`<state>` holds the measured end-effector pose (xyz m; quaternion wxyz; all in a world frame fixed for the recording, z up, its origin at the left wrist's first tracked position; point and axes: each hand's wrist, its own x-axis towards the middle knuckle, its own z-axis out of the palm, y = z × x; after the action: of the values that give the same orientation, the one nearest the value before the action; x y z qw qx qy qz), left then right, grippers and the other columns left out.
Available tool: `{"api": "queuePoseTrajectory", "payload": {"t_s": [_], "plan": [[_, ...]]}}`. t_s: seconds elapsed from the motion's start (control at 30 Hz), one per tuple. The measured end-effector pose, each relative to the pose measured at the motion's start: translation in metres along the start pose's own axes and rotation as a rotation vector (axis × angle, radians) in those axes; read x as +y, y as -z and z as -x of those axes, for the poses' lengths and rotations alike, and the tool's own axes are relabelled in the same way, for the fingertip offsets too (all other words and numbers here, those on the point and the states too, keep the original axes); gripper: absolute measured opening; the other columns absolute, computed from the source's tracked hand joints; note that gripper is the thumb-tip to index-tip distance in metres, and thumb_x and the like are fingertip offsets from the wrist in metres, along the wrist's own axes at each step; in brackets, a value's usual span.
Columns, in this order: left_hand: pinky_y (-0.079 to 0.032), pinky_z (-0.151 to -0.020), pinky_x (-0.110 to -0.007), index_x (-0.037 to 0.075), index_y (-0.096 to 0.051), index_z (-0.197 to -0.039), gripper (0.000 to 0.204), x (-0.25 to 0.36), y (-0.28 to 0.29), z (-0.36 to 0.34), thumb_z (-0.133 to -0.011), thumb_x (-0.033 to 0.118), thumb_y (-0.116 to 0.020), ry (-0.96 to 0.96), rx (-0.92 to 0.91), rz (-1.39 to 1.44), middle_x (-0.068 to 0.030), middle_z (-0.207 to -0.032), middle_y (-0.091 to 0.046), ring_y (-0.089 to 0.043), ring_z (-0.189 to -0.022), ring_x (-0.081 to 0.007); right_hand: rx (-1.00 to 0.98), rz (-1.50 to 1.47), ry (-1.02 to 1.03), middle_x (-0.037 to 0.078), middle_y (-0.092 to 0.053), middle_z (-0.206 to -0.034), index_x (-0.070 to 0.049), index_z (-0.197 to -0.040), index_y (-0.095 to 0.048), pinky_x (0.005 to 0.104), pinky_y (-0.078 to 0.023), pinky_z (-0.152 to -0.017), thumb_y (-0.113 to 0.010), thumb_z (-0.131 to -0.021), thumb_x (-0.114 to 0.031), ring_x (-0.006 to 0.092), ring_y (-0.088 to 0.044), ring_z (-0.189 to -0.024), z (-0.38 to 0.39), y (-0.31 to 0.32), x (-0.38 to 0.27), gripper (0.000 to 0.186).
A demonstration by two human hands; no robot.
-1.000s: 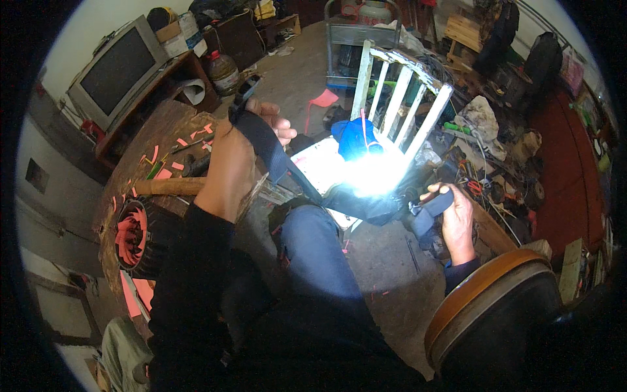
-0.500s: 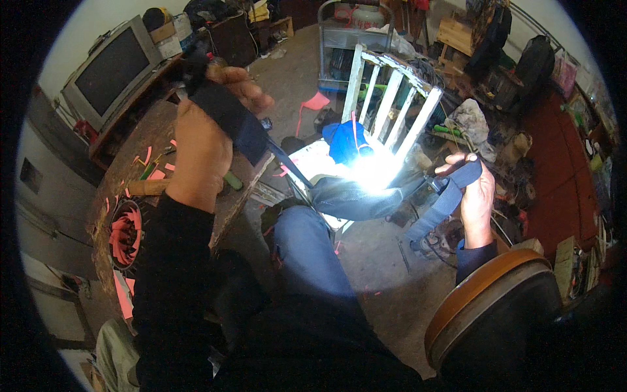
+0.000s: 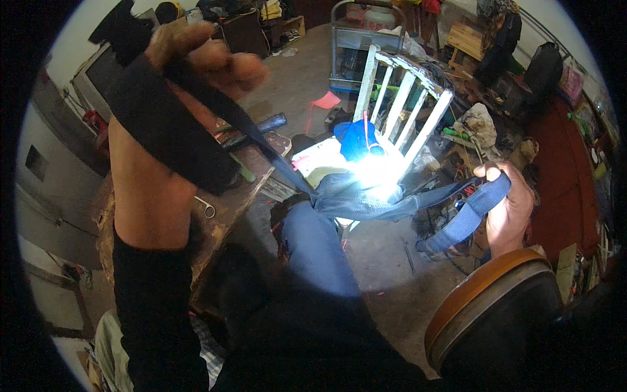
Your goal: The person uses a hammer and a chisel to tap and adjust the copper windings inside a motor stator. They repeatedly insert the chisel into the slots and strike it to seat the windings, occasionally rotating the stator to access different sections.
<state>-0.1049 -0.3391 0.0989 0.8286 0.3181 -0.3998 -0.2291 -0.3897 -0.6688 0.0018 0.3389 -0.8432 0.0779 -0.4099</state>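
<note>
A dark waist bag (image 3: 359, 199) with a mesh-like surface hangs stretched between my hands, above my knee and in front of a white chair (image 3: 406, 98). Raised on the left, my left hand (image 3: 147, 189) is closed on a wide black strap (image 3: 163, 124), with a black buckle-like piece (image 3: 123, 31) above the fingers. On the right, my right hand (image 3: 513, 212) grips a looped blue-grey strap (image 3: 467, 219) at the other end. A blue cloth item (image 3: 356, 140) lies on the chair seat beside a bright glare, which hides part of the seat.
Left of my knee is a worn wooden table (image 3: 225, 228) with scissors (image 3: 208, 210). A round brown-rimmed object (image 3: 457, 307) stands close at lower right. Behind the chair is a metal trolley (image 3: 367, 42); pink material (image 3: 324, 100) lies nearby. Clutter lines the right side.
Both hands have moved apart, my left up and leftward, my right to the right and slightly down. The bag's right strap is drawn out longer. The view has shifted slightly.
</note>
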Motion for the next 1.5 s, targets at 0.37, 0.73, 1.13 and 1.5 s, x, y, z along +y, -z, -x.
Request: {"api": "queuePoseTrajectory", "payload": {"t_s": [0.37, 0.73, 1.13, 1.5], "plan": [[-0.06, -0.106, -0.046, 0.012, -0.072, -0.129, 0.034, -0.061, -0.092, 0.006, -0.115, 0.039, -0.057, 0.048, -0.254, -0.392, -0.0072, -0.124, -0.078, -0.077, -0.116, -0.0301, -0.113, -0.382, 0.199, 0.016, -0.079, -0.11, 0.001, -0.109, -0.077, 0.0329, -0.061, -0.072, -0.066, -0.1, -0.014, 0.0223, -0.075, -0.082, 0.0, -0.034, -0.071, 0.021], [-0.059, -0.058, -0.032, 0.0, -0.075, -0.128, 0.039, -0.061, -0.103, 0.004, -0.111, 0.035, -0.07, 0.082, -0.557, -0.643, -0.0114, -0.086, -0.074, -0.07, -0.067, -0.0151, -0.447, -0.764, -0.009, 0.016, -0.079, -0.108, 0.005, -0.115, -0.08, 0.0363, -0.064, -0.086, -0.07, -0.101, -0.006, 0.0241, -0.079, -0.099, 0.015, -0.082, -0.106, 0.021], [-0.047, -0.122, -0.044, -0.003, -0.051, -0.158, 0.071, -0.05, -0.038, 0.12, -0.104, 0.032, -0.081, 0.447, -0.065, -0.723, -0.0211, -0.15, -0.065, -0.062, -0.141, -0.0289, -0.753, -0.337, -0.023, 0.015, -0.082, -0.099, 0.004, -0.1, -0.08, 0.0352, -0.063, -0.076, -0.078, -0.097, -0.008, 0.0274, -0.08, -0.082, 0.023, -0.045, -0.096, 0.012], [-0.054, -0.116, -0.041, 0.001, -0.046, -0.162, 0.052, -0.106, 0.027, 0.238, -0.114, 0.011, -0.064, 0.685, 0.058, -0.427, -0.024, -0.153, -0.064, -0.065, -0.141, -0.0301, -1.072, -0.367, -0.064, 0.013, -0.076, -0.092, 0.003, -0.097, -0.077, 0.038, -0.06, -0.076, -0.076, -0.102, -0.013, 0.0287, -0.075, -0.083, 0.055, -0.03, -0.101, 0.017]]}}
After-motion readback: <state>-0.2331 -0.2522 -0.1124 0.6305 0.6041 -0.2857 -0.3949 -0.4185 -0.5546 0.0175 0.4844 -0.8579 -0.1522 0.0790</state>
